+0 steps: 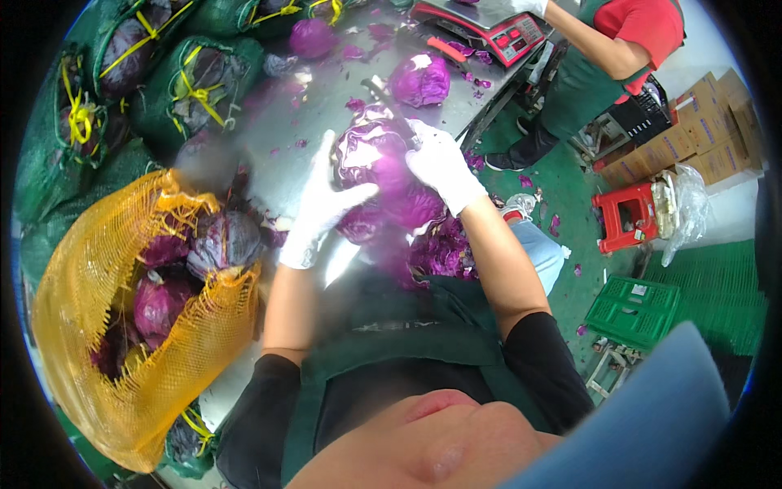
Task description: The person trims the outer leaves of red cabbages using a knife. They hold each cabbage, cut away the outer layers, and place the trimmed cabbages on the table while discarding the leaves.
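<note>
My left hand (327, 198), in a white glove, rests with its fingers and thumb around the left side of a red cabbage (369, 156) whose cut white ribs show. At the cabbage's upper right, my right hand (441, 162), gloved too, is closed on a knife (391, 101); its handle is mostly hidden in my fingers. Another trimmed red cabbage (420, 79) sits just beyond the knife. Below the hands, nearer my apron, lie more red cabbages (415, 208), partly blurred, and a heap of loose purple leaves (445, 252).
An orange mesh bag (79, 293) of cabbages lies open at left, near green mesh bags (46, 177). A red scale (513, 40) and a red-handled knife (446, 47) lie on the metal table (259, 143). A co-worker (586, 67) stands at upper right, near cartons (702, 122) and a red stool (623, 217).
</note>
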The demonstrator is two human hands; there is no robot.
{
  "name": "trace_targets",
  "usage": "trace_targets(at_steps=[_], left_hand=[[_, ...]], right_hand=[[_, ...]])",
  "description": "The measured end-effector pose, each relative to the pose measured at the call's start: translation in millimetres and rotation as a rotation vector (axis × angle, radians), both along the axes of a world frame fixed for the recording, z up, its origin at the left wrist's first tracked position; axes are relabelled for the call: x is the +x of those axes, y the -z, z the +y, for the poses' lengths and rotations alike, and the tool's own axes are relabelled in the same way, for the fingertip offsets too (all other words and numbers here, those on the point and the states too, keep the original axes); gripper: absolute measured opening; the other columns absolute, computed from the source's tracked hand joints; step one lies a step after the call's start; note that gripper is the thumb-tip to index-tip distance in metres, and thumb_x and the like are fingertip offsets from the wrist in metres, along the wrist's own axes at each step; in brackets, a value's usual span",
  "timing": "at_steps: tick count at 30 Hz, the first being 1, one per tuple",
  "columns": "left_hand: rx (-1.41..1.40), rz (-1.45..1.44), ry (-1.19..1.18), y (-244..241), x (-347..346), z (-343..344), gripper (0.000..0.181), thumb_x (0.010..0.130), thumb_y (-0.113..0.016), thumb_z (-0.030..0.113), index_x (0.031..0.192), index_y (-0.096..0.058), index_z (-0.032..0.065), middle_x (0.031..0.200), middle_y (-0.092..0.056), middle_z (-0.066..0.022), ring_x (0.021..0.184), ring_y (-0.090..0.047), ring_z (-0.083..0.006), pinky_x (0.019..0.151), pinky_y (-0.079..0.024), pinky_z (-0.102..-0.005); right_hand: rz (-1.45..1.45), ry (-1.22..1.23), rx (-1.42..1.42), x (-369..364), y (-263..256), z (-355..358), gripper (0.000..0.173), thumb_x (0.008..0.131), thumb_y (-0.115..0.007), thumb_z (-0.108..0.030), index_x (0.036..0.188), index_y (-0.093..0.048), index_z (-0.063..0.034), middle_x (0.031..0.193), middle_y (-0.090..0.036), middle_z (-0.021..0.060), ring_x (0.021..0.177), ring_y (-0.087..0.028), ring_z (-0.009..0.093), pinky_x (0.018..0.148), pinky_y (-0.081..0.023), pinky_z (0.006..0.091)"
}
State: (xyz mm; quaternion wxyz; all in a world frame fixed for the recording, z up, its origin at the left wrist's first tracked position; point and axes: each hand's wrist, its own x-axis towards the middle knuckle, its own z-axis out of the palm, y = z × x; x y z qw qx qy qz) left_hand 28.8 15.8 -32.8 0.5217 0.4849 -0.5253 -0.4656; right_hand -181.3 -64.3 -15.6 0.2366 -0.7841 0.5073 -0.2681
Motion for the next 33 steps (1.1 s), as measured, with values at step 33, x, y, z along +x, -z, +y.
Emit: trace_targets(at_steps=[33], left_hand=[[-0.144,-0.866,-0.158,-23,-37,10,0.133,0.055,-0.095,0.046,0.153,-0.023,-0.0082,0.150,-0.034,-0.0290,0.141,-0.036,-0.0411,0.118,-0.033,-0.0442]], right_hand=[[0.486,-0.001,0.015,-21,19,-73,0.044,0.091,-0.045,-0.008,0.134,-0.055,-0.0112,0.114,-0.068,0.0250,0.104,-0.066,0.042,0.089,-0.052,0.0500]])
